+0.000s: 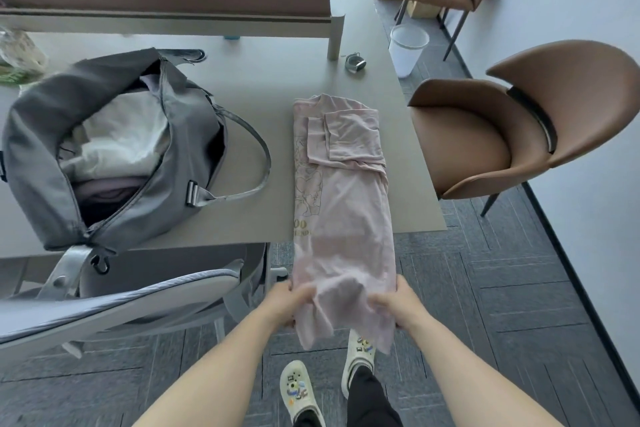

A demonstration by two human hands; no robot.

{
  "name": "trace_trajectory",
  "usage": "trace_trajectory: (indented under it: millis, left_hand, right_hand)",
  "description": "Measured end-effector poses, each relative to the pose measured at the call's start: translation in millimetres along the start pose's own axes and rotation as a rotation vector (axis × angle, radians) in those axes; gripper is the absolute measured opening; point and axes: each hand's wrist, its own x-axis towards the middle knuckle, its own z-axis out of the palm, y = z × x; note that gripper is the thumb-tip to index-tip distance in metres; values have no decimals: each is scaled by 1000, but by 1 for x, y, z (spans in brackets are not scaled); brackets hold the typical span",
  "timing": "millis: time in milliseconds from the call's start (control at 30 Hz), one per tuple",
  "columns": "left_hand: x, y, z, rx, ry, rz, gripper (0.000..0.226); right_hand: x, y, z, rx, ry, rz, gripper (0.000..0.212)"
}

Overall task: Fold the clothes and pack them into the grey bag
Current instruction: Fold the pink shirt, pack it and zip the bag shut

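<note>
Pink shirt [343, 191] lay in a long narrow strip, sleeves tucked in, its upper half on the table [263, 87] and its hem hanging past the near edge. We had that hem in both hands: our left hand [289, 302] pinched one corner, fingers curled into the cloth, and our right hand [394, 305] gripped the other the same way. Lengthwise folding looked done; we judged the fold across and the packing were left. Just left of it sat the grey bag [45, 149], unzipped, with white and pale clothes already inside, so we reckoned the job well along. Beyond the table's right edge stood a brown chair [554, 114], and near the far corner a watch [355, 62].
</note>
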Motion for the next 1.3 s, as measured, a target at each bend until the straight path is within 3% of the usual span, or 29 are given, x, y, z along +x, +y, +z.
trace_trajectory:
  millis: [67, 200, 267, 333, 467, 567, 733, 800, 933, 1000, 1067, 1167, 1300]
  left_hand:
    - [-6, -11, -5, -37, -118, -90, 30]
    - [-6, -17, -11, -55, 12, -98, 29]
    - [-5, -13, -14, -79, 127, -35, 33]
    - [-5, 0, -16, -181, 138, 14, 44]
    - [-10, 56, -21, -343, 230, -28, 31]
    - [-4, 97, -29, -612, 256, -52, 24]
    - [33, 156, -40, -925, 350, 36, 17]
    - [55, 165, -41, -843, 383, 15, 17]
    - [73, 152, -28, -98, 478, -71, 10]
    - [72, 141, -19, 123, 481, -62, 19]
    - [72, 132, -15, 212, 549, -50, 24]
    - [74, 125, -11, 213, 629, 33, 12]
    - [69, 109, -11, 175, 683, 83, 14]
  right_hand:
    - [-8, 8, -1, -25, 53, -18, 68]
    - [-20, 7, -15, 57, 153, -106, 74]
    - [-26, -4, -22, 81, 144, -139, 71]
    - [-26, -19, -28, 71, 140, -143, 63]
    - [-7, -56, -39, 223, 60, -40, 31]
    - [11, -96, -49, 414, 25, 85, 14]
    - [49, -157, -61, 713, -51, 59, 29]
    - [63, -165, -61, 632, -61, 53, 33]
    - [85, -151, -53, 83, 48, -22, 17]
    - [91, -142, -51, -126, 76, -93, 15]
    - [92, -139, -50, -305, 118, -117, 18]
    - [93, -138, -48, -441, 219, -155, 24]
    - [93, -127, -52, -344, 239, -225, 29]
